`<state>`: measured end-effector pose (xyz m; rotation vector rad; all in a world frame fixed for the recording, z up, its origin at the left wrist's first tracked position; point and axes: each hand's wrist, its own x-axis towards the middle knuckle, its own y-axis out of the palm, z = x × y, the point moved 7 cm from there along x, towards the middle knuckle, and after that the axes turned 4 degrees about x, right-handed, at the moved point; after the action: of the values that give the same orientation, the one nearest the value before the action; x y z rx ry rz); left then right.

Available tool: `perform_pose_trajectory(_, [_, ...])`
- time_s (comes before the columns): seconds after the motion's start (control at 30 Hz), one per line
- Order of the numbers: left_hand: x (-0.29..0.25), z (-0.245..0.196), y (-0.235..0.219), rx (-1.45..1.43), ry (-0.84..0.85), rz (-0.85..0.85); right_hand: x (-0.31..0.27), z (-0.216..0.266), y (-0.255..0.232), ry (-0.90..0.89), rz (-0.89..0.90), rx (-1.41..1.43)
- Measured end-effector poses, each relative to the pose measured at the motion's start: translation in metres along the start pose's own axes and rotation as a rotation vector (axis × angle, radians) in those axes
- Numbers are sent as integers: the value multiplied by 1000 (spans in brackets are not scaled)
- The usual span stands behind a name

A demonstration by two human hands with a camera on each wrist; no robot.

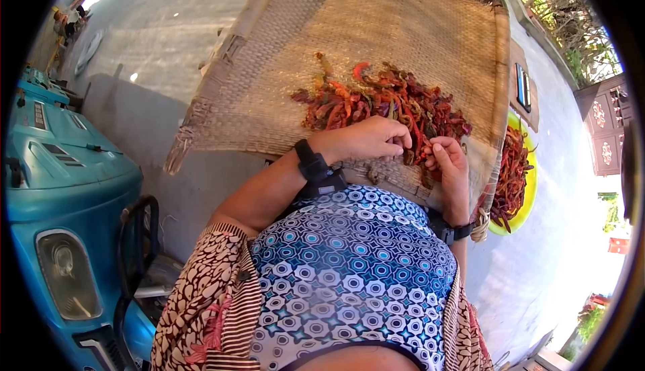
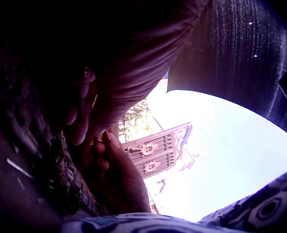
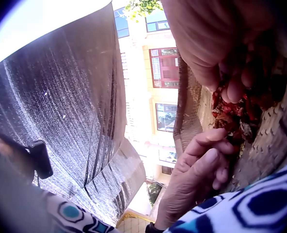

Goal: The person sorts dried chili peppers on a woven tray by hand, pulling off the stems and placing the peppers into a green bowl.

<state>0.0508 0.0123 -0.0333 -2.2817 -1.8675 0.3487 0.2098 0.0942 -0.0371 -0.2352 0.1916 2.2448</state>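
Head view: dried red chillies [image 1: 383,102] piled on woven tray [image 1: 403,28], near edge. Left hand [image 1: 366,139] and right hand [image 1: 449,162] meet at pile's near side, fingers curled, pinching chillies between fingertips. Yellow plate [image 1: 531,189] right.

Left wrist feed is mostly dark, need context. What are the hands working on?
Observer: Head view shows a pile of dried red chilies on a woven tray.
Operator: Both hands on it?
Observer: Both are at its near edge. The left hand has curled fingers, grip unclear; the right hand pinches into the pile.
Operator: Any other container?
Observer: A yellow plate holding more chilies lies at the tray's right edge.
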Motion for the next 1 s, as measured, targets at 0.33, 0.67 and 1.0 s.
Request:
perform_pose_trajectory(0.33, [1,5,1,13,-6,-8,0,-1,0,3,7,32])
perform_pose_trajectory(0.67, [0,0,0,31,-17,7,-1,2,0,-11,17,34])
perform_pose_trajectory(1.0, [-2,-3,-1,29,-32,-5,3,-3,-3,-61,48,58])
